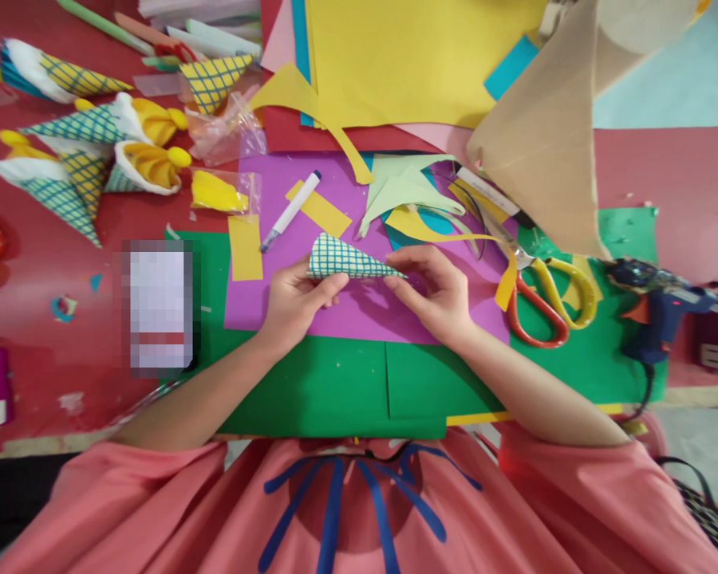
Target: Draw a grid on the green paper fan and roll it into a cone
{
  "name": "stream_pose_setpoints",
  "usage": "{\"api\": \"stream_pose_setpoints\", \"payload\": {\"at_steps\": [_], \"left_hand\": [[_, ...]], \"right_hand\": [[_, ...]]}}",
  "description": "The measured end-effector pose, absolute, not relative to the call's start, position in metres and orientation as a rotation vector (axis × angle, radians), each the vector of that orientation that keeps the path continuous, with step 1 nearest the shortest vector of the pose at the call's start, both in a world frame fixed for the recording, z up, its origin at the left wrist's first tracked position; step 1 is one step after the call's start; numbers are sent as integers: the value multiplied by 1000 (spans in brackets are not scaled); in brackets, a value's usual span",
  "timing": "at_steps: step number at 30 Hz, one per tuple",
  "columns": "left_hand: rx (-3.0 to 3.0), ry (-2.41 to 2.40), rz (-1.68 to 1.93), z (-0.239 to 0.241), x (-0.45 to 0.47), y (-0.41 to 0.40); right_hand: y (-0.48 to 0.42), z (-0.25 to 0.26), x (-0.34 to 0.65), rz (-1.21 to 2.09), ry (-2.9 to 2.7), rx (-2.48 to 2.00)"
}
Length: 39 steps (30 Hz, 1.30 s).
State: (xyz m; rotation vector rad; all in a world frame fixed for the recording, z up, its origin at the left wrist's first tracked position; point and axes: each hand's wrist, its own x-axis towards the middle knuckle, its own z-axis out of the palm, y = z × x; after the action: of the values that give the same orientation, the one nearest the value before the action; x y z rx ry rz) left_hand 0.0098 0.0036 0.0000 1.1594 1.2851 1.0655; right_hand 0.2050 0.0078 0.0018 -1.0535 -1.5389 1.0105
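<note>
Both of my hands hold a small paper cone (pixel 344 261) with a green and white grid pattern, lying sideways above a purple sheet (pixel 359 307). My left hand (pixel 296 299) grips the cone's wide end, thumb pressed on it. My right hand (pixel 434 291) pinches the pointed tip between its fingers. A white marker (pixel 290 211) lies on the purple sheet just beyond the cone, beside a yellow paper strip (pixel 319 208).
Scissors (pixel 542 299) with yellow and red handles lie right of my hand, a blue glue gun (pixel 658 307) farther right. Finished patterned cones (pixel 84 155) sit at the far left. Green sheet (pixel 311 383), yellow sheet (pixel 407 56) and a brown paper cone (pixel 544 135) surround the work spot.
</note>
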Motion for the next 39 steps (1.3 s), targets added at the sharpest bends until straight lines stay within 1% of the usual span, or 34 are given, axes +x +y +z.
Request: {"api": "stream_pose_setpoints", "payload": {"at_steps": [14,23,30,39], "left_hand": [[1167,1260,1099,-2,9,3],[1143,1257,1138,-2,9,3],[1106,1323,1169,-5,6,5],[1181,1308,1175,-3,8,3]], "right_hand": [[8,3,207,893,-1572,-1072],[7,2,207,951,-1519,-1058],[7,1,210,1151,-1366,-1074],[6,3,205,1112,-1401,-1153]]}}
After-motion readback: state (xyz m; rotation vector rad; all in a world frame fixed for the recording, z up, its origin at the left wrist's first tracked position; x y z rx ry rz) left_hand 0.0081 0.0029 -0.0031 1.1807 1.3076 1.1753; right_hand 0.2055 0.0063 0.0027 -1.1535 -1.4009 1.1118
